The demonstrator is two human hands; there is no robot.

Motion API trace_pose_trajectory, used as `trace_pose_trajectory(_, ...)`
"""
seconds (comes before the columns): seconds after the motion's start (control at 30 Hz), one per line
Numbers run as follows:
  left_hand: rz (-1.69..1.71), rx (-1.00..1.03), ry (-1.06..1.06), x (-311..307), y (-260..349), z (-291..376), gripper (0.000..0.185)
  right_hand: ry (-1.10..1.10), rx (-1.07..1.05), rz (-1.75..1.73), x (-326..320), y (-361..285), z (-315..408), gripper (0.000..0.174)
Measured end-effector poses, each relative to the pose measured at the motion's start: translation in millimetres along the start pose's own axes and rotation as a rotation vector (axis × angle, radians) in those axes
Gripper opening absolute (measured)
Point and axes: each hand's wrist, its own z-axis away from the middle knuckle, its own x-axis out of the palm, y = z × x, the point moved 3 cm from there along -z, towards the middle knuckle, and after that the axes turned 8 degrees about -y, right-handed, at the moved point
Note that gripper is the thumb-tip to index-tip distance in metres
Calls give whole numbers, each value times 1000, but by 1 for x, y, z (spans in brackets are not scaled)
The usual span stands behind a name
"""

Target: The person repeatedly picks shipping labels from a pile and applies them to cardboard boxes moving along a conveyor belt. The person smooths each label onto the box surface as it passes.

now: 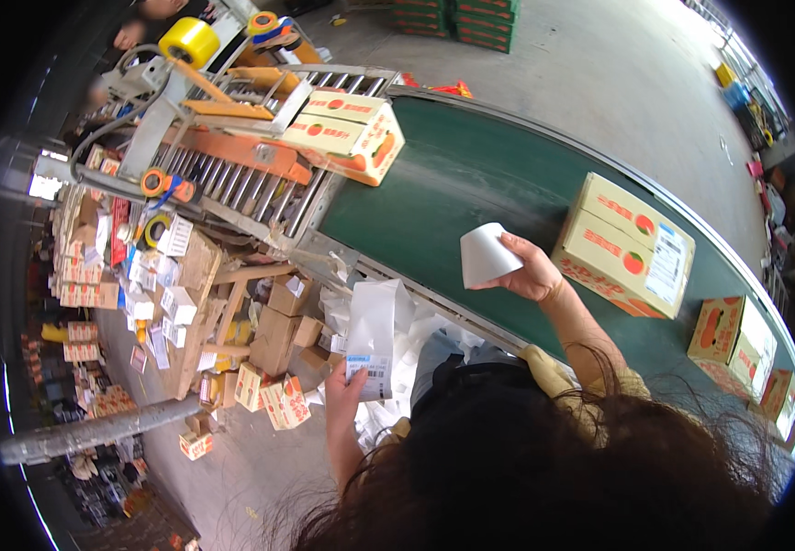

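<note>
My right hand (532,270) grips a curled blank white sheet (485,253), probably a label, above the green conveyor belt (432,200). My left hand (344,391) holds a strip of label paper (378,313) beside the belt's near edge. A printed shipping label (368,375) shows at the strip's lower end; the upper part is blank and bends over. Right of my right hand, a fruit carton (621,244) lies on the belt with a label on its top. Another carton (346,134), its top bearing no visible label, sits where the rollers meet the belt.
More labelled cartons (731,344) stand at the belt's right end. A carton-sealing machine (232,151) with tape rolls is at upper left, people beyond it. A wooden table (194,275) holds label stacks and tape. Discarded backing paper (397,406) and cartons (286,403) lie below.
</note>
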Motion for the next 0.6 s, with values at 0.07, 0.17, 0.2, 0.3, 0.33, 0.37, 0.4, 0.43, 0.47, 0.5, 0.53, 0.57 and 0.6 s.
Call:
trace_pose_trajectory(0.07,-26,34,-20,8,-3,-3,25,-126,-13,-79,5,14,1,48)
trace_pose_trajectory(0.17,-50,65,-64,16,0,-10,26,-95,10,-111,-9,28,-6,47)
trace_pose_trajectory(0.2,-46,67,-65,16,1,-11,26,-54,18,-94,-18,31,-10,46)
trace_pose_trajectory(0.3,-53,45,-25,8,3,-6,26,119,17,-19,-53,24,-23,43)
trace_pose_trajectory(0.33,-63,27,-1,4,2,-2,26,221,-12,8,-66,13,-30,44)
trace_pose_trajectory(0.37,-82,1,26,-1,1,2,26,293,-43,10,-75,2,-38,45)
trace_pose_trajectory(0.4,-73,0,23,-4,-1,5,27,363,-176,97,-82,-20,-49,43)
trace_pose_trajectory(0.43,-56,-7,39,-8,-3,8,26,498,-306,168,-86,-43,-62,41)
trace_pose_trajectory(0.47,-43,-13,48,-10,-5,9,26,522,-417,457,-82,-75,-77,38)
trace_pose_trajectory(0.5,-34,-32,78,-13,-7,10,26,639,-488,724,-74,-102,-91,36)
trace_pose_trajectory(0.53,-19,-10,50,-12,-7,9,26,684,-555,1113,-58,-128,-106,32)
trace_pose_trajectory(0.57,-8,1,43,-11,-8,9,26,820,-579,1487,-38,-149,-120,29)
trace_pose_trajectory(0.6,6,6,23,-9,-9,8,26,784,-772,1696,-14,-154,-132,26)
